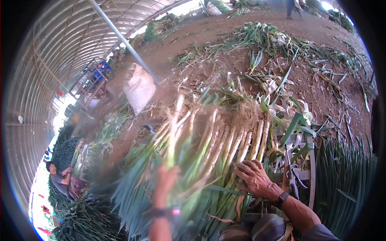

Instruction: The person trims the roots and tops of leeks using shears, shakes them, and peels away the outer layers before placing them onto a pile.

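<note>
A thick layer of long green onions [225,148], with white stalks and brown stringy roots, lies in front of me, roots pointing away and leaves toward me. My left hand [165,178], smeared by motion, is closed round a green onion [173,132] that stands up above the layer. Over the stalks at the right side of the layer lies my right hand [255,176], its fingers bent and gripping green onions there; the fingertips are partly hidden. A dark band circles each wrist.
Right of my right hand a metal tool like shears [293,172] hangs by a frame [311,172]. More green onions [341,180] stand at far right. Peeled leaves [261,36] litter the soil. A white sack [138,86] stands beyond; a person [68,180] sits at left.
</note>
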### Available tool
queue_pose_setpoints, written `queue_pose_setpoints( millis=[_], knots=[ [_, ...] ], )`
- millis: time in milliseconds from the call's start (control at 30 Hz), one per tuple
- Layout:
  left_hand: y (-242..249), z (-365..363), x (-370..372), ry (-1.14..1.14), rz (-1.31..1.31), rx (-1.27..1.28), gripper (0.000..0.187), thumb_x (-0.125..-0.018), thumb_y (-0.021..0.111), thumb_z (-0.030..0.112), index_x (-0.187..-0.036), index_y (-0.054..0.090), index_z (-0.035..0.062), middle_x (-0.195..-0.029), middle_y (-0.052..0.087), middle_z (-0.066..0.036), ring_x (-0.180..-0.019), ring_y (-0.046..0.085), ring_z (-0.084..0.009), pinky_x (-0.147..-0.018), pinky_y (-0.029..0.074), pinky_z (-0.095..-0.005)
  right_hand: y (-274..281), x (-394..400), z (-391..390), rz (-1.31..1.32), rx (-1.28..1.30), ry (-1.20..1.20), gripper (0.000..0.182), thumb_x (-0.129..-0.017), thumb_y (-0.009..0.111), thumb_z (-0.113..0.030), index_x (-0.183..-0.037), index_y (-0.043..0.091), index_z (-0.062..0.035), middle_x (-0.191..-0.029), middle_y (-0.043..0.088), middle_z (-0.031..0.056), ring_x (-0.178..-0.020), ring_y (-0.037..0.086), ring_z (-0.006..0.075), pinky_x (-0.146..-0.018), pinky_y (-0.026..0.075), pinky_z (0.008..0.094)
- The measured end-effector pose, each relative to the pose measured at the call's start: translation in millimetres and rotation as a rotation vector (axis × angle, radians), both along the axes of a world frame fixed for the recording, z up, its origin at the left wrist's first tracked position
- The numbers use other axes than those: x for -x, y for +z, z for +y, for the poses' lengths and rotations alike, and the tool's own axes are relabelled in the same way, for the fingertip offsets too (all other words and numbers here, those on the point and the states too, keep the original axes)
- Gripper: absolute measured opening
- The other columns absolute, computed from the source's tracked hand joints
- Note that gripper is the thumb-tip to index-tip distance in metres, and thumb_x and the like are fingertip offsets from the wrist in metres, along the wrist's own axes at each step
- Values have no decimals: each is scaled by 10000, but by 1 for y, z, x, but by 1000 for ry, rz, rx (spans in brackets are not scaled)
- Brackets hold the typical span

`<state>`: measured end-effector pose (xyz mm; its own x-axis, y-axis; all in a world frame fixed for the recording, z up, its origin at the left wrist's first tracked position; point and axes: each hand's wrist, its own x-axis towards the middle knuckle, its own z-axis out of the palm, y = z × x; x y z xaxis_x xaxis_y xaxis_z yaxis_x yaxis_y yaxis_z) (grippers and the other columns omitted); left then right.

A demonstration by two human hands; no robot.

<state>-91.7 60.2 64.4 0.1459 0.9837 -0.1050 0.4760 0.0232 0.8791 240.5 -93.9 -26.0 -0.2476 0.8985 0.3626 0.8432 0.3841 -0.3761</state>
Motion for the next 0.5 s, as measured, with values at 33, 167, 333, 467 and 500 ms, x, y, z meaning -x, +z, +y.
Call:
queue_pose_setpoints(
  millis=[33,167,333,467,500],
  knots=[
    [12,-1,10,48,27,-48,389,-879,708,202,-1175,580,-16,-818,669,-115,-605,653,-174,-536,549,-312,2,0,-1,5,6,0,517,-884,643,-373,-1321,562,-107,-1415,509,131,-1312,457,325,-1123,309,531],
    [98,-40,36,195,4,-175,315,-917,701,249,-1092,590,13,-720,624,-62,-582,624,-149,-505,509,-280,1,2,-5,23,27,-19,488,-890,631,-363,-1303,574,-109,-1413,513,127,-1315,456,328,-1126,311,533],
    [190,-112,101,349,-121,-355,258,-911,707,178,-1084,596,23,-789,660,-90,-630,660,-196,-571,557,-323,-11,6,-8,28,-89,-40,533,-792,700,-322,-1255,623,-70,-1342,567,150,-1269,490,359,-1094,342,523],
    [252,-185,154,405,-319,-467,228,-915,695,108,-1103,600,20,-876,687,-124,-706,703,-259,-616,597,-386,-7,10,-11,67,-90,-18,529,-771,688,-298,-1234,624,-51,-1315,568,166,-1258,484,371,-1098,335,528],
    [265,-203,163,417,-323,-494,233,-916,694,110,-1109,600,19,-877,688,-125,-705,703,-261,-616,595,-389,-6,11,-11,83,-104,-13,527,-769,686,-282,-1236,617,-49,-1310,566,165,-1258,482,375,-1098,337,530]
  ],
)
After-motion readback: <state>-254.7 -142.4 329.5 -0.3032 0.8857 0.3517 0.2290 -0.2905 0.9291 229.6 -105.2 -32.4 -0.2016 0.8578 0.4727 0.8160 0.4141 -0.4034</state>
